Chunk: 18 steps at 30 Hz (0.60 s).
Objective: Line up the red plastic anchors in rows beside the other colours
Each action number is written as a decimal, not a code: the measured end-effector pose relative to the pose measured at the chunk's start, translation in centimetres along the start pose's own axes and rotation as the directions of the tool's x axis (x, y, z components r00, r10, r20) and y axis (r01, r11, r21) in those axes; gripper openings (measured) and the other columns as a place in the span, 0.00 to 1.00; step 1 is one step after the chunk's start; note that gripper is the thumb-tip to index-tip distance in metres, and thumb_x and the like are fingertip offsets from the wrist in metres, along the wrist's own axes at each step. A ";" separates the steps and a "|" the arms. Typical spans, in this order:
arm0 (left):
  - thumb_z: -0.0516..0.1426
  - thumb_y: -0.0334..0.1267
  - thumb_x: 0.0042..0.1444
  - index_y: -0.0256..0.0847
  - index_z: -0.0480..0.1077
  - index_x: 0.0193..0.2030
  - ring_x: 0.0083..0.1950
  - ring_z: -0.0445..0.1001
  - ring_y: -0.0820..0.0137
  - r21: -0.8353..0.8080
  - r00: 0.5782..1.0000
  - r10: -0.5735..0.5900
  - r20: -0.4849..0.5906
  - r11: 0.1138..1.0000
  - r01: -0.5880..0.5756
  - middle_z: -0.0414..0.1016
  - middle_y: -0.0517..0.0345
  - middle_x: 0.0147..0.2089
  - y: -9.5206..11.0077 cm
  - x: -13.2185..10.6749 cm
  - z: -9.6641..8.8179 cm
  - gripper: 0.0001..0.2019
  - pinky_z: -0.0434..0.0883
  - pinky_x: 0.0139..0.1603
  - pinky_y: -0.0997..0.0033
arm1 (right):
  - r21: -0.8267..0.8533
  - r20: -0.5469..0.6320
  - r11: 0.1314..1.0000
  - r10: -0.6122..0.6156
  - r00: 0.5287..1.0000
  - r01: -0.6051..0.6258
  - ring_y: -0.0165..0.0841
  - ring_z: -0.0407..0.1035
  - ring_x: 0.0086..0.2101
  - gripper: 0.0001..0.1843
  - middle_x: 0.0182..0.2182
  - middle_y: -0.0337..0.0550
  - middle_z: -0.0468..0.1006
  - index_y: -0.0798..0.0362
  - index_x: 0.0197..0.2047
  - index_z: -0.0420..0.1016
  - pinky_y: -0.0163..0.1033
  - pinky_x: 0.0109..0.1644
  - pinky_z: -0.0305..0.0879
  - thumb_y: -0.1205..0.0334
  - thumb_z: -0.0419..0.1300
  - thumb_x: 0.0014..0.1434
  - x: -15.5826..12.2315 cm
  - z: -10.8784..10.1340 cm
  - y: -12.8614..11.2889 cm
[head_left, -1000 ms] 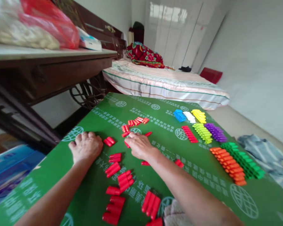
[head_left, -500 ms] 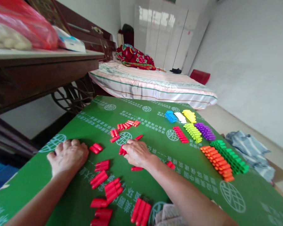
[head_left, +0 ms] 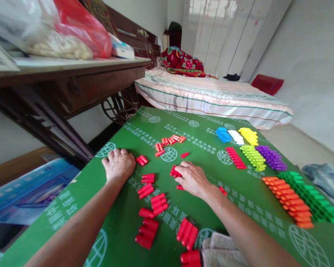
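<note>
My right hand (head_left: 193, 178) is closed on a few small red plastic caps (head_left: 174, 171), which look like pen caps and poke out past its fingertips. Partly behind that hand lies another red cap (head_left: 179, 187), and a lone one (head_left: 185, 154) rests just beyond it. Palm down at the table's left side, my left hand (head_left: 119, 164) has its fingers apart and holds nothing. Close to its right is a small red group (head_left: 141, 160). More red caps lie in groups nearer me, including one cluster (head_left: 159, 204) and another (head_left: 187, 233).
Rows of orange (head_left: 289, 202), green (head_left: 308, 194), purple (head_left: 271, 157), lime (head_left: 252, 157), yellow (head_left: 248, 136), white (head_left: 235, 137) and blue caps (head_left: 223, 135) cover the right of the green table (head_left: 206, 146). A folded cloth (head_left: 222, 252) lies at the near edge. A bed (head_left: 211, 92) stands beyond.
My view has swung left, so everything appears further right. My right hand has drawn back slightly from the lone red cap, still gripping red caps. My left hand stays on the table.
</note>
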State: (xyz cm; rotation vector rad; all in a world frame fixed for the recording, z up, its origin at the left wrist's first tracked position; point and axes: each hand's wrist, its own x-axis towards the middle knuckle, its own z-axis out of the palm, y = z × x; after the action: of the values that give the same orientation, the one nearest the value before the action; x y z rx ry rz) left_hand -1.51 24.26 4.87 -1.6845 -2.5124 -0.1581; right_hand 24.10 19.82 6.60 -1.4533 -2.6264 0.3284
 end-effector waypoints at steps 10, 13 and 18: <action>0.39 0.40 0.60 0.30 0.66 0.50 0.60 0.58 0.48 -0.048 0.999 0.011 -0.038 0.999 -0.013 0.64 0.36 0.56 0.0 0.0 0.6 0.22 0.60 0.58 0.44 | 0.080 -0.085 0.957 0.285 0.955 -0.278 0.34 0.72 0.42 0.16 0.44 0.43 0.78 0.48 0.51 0.74 0.37 0.43 0.64 0.57 0.53 0.64 1.6 -0.5 2.9; 0.39 0.40 0.60 0.31 0.65 0.50 0.60 0.58 0.49 -0.046 0.999 0.008 -0.042 0.999 -0.010 0.64 0.36 0.56 -0.1 0.0 0.7 0.22 0.60 0.57 0.44 | 0.054 -0.072 0.941 0.337 0.939 -0.334 0.34 0.73 0.40 0.16 0.42 0.43 0.79 0.48 0.52 0.74 0.37 0.41 0.64 0.57 0.53 0.63 2.4 -0.5 3.4; 0.39 0.40 0.61 0.31 0.65 0.50 0.60 0.58 0.50 -0.023 0.999 0.006 -0.043 1.000 -0.007 0.64 0.38 0.56 -0.1 -0.1 0.9 0.21 0.61 0.57 0.45 | 0.038 -0.085 0.981 0.193 0.978 -0.190 0.32 0.72 0.40 0.14 0.43 0.43 0.78 0.49 0.49 0.75 0.36 0.43 0.65 0.60 0.53 0.63 2.6 -0.3 1.3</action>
State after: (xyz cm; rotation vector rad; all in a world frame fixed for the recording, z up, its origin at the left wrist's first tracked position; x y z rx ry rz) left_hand -1.60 24.22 3.98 -1.6793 -2.4828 -0.2209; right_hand 23.85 22.75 6.58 -1.6747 -2.4080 0.3127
